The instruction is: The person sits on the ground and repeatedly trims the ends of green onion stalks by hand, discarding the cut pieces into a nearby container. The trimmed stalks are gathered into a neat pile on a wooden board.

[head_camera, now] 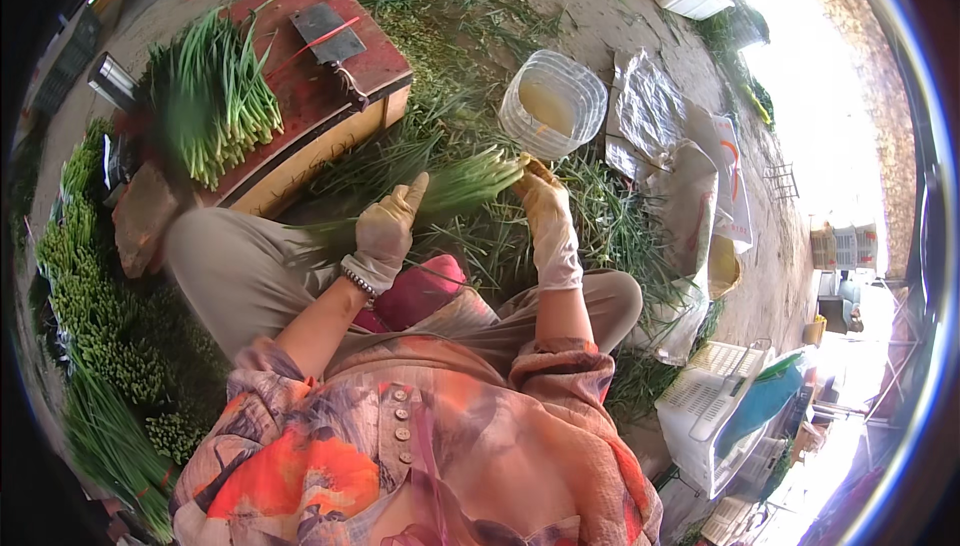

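Observation:
A loose bundle of long green stalks, likely garlic chives [472, 182], lies across the space above my lap, pale ends to the right. My left hand [384, 234], in a thin, stained glove with a beaded bracelet at the wrist, grips the leafy side, its index finger stretched upward. My right hand [547, 204], in a similar glove, has its fingers curled at the pale ends. Its fingertips are partly hidden. Beyond my right hand stands a clear plastic tub [555, 103] with cloudy liquid in it.
At the left, a low red-topped wooden box [337, 84] bears a heap of stalks [225, 95] and a metal plate [328, 32] with a red band. Several bundles [97, 268] are stacked beside my knee. Plant litter [480, 238] covers the ground. White crates [709, 396] stand right.

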### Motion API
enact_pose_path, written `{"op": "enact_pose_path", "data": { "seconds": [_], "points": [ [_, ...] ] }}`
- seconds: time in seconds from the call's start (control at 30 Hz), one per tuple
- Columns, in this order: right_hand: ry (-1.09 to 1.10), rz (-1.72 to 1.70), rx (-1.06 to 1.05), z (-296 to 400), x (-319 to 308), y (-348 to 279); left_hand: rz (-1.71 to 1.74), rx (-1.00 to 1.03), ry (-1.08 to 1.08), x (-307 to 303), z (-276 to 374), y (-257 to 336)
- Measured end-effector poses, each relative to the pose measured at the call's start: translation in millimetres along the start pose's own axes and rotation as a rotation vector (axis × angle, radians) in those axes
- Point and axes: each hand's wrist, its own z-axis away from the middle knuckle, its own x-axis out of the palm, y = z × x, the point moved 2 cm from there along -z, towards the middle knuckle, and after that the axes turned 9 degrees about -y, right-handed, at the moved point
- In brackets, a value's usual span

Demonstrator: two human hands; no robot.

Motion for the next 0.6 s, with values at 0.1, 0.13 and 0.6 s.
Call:
{"op": "enact_pose_path", "data": {
  "seconds": [0.1, 0.13, 0.6],
  "points": [
    [-0.257, 0.082, -0.093, 0, 4, 20, 0.892, -0.121, 0.039, 31, 5, -15],
    [-0.294, 0.115, -0.130, 2, 13, 21, 1.602, -0.413, -0.148, 46, 5, -13],
    [0.090, 0.087, -0.216, -11, 33, -13, 2.157, -0.474, -1.066, 12, -1, -4]
  ]
}}
